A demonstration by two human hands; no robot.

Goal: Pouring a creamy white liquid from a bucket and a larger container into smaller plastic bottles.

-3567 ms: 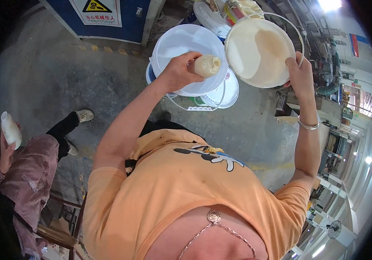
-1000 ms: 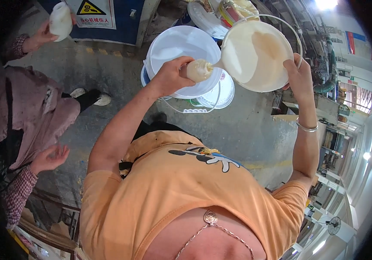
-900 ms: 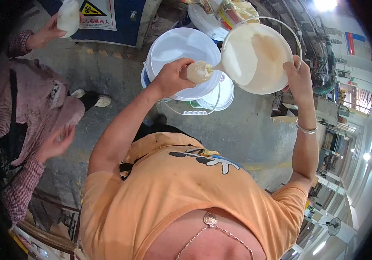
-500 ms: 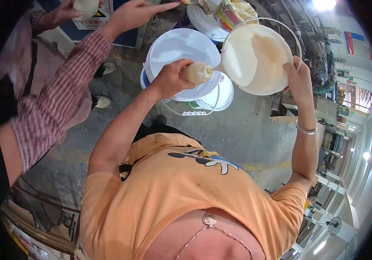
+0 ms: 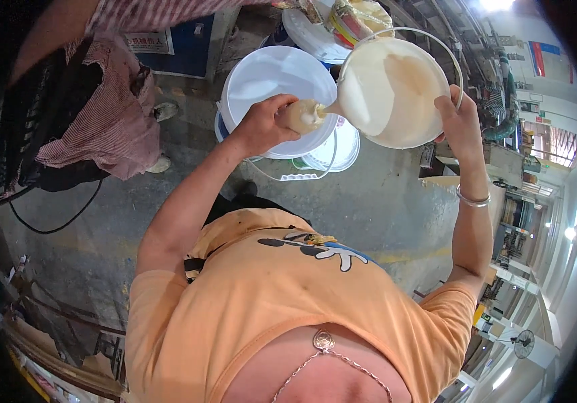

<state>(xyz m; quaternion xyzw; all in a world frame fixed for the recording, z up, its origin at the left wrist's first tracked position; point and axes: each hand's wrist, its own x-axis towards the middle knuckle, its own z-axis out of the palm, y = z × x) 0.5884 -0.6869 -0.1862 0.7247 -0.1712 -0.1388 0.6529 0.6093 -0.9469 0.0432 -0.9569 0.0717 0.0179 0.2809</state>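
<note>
Bottle (image 5: 302, 118), cloudy, cream-coloured, messy-mouthed, in left hand (image 5: 263, 127); tilted pale bucket (image 5: 411, 129) in right hand (image 5: 461, 122).

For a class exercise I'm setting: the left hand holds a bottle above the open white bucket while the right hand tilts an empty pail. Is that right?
Not quite: the pail is not empty. The head view shows creamy liquid inside it. The rest stands.

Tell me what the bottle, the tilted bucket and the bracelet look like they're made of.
The bottle is probably plastic: its wall looks cloudy and faintly translucent. The tilted bucket looks like moulded plastic, pale cream and smooth, with an even round rim. The bracelet appears to be polished metal, silvery with bright glints; which metal, I can't tell.
</note>
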